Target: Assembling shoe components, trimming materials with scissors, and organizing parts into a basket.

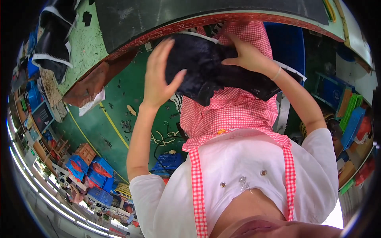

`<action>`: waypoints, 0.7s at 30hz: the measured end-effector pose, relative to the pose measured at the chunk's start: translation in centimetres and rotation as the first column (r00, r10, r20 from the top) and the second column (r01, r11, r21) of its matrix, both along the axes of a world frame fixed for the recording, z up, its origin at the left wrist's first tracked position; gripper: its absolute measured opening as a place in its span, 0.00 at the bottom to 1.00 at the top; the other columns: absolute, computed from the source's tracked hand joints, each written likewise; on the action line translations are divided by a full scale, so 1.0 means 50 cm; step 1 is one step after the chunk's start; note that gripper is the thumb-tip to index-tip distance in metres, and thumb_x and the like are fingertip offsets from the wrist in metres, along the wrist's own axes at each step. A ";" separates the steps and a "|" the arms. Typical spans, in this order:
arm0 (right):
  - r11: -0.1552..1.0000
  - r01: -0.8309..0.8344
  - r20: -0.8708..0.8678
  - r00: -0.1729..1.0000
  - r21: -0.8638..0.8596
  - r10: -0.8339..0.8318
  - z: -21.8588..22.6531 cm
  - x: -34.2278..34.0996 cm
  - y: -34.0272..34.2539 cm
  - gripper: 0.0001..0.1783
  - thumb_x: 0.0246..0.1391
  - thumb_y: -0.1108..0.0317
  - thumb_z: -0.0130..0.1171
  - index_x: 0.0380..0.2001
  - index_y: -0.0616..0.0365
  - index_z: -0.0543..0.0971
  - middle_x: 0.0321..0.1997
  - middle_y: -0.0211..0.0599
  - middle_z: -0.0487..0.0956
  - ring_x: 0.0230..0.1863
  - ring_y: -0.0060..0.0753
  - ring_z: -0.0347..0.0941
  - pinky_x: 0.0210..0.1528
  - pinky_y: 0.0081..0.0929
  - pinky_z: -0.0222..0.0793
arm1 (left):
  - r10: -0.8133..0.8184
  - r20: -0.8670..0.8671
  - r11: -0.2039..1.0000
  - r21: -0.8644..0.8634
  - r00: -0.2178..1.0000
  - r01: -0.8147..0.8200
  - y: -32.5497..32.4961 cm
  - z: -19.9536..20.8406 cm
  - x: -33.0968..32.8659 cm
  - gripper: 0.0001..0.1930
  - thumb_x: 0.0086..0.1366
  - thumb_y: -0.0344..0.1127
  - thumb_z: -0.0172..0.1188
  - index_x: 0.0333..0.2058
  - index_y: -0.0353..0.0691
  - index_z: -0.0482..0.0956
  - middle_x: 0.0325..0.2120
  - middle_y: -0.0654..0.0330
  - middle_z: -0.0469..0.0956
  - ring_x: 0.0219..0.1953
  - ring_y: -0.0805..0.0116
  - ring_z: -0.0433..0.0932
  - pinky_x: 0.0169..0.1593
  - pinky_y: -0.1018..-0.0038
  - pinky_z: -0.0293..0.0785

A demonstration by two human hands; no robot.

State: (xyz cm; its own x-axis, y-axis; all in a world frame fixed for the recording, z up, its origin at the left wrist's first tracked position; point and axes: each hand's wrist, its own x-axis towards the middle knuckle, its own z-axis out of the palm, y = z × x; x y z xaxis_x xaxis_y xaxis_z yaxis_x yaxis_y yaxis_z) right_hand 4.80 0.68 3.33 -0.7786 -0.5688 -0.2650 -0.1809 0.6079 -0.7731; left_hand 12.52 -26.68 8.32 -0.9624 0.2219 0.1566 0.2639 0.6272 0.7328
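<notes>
Across my lap lies a black fuzzy piece (194, 65), like a boot upper turned with its pile outward, with a pale strip along its far edge. My left hand (160, 79) is at its left side, fingers stretched up and thumb spread over the pile. My right hand (250, 57) has its thumb and fingers around the narrower right part of the piece; its fingertips are partly blurred. Under my right wrist, a smoother black part (254, 81) with a white edge stretches to the right; whether it joins the fuzzy piece, I cannot tell.
A workbench with a dark mat (198, 14) and red front edge curves ahead. Black pieces with white fleecy edges (51, 43) hang at its left end. A blue bin (285, 47) stands beneath on the right. Scraps (126, 126) litter the green floor; blue crates (101, 174) stand left.
</notes>
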 end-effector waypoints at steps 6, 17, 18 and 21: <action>0.986 -0.138 0.122 0.981 -0.093 0.149 0.094 0.021 -0.005 0.26 0.38 0.68 0.70 0.43 0.65 0.77 0.36 0.49 0.80 0.38 0.43 0.78 0.44 0.30 0.71 | -0.342 0.139 0.824 -0.431 0.930 0.367 0.069 0.015 -0.079 0.23 0.42 0.43 0.70 0.38 0.43 0.76 0.39 0.57 0.75 0.49 0.58 0.72 0.62 0.53 0.57; 0.940 -0.280 0.181 0.932 -0.194 0.315 0.163 0.026 0.017 0.14 0.39 0.74 0.67 0.34 0.61 0.82 0.29 0.41 0.81 0.30 0.35 0.78 0.34 0.24 0.72 | -0.531 -0.212 0.845 -0.203 0.821 0.494 0.058 0.082 -0.043 0.07 0.43 0.33 0.62 0.20 0.43 0.71 0.26 0.66 0.78 0.29 0.70 0.79 0.30 0.74 0.74; 0.938 -0.279 0.132 0.942 -0.206 0.309 0.166 0.031 0.027 0.12 0.40 0.74 0.67 0.33 0.60 0.82 0.28 0.40 0.81 0.29 0.35 0.78 0.32 0.24 0.72 | -0.519 -0.185 0.852 -0.188 0.835 0.488 0.048 0.090 -0.036 0.08 0.43 0.33 0.62 0.19 0.43 0.71 0.26 0.66 0.79 0.27 0.70 0.78 0.28 0.75 0.74; 0.940 -0.249 0.036 0.964 -0.233 0.265 0.158 0.045 0.045 0.11 0.42 0.74 0.66 0.33 0.60 0.82 0.29 0.40 0.81 0.28 0.36 0.78 0.32 0.24 0.73 | -0.500 -0.196 0.863 -0.197 0.844 0.465 0.037 0.079 -0.020 0.08 0.43 0.33 0.63 0.20 0.43 0.72 0.25 0.65 0.79 0.24 0.69 0.78 0.26 0.75 0.73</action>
State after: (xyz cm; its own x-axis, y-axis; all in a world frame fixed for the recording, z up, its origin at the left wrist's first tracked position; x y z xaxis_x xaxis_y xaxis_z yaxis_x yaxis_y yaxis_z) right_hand 7.05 2.95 11.24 -0.5833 -0.7978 -0.1526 -0.2521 0.3564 -0.8997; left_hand 11.54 -24.82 12.29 -0.6670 0.6841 0.2952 0.7103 0.4643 0.5290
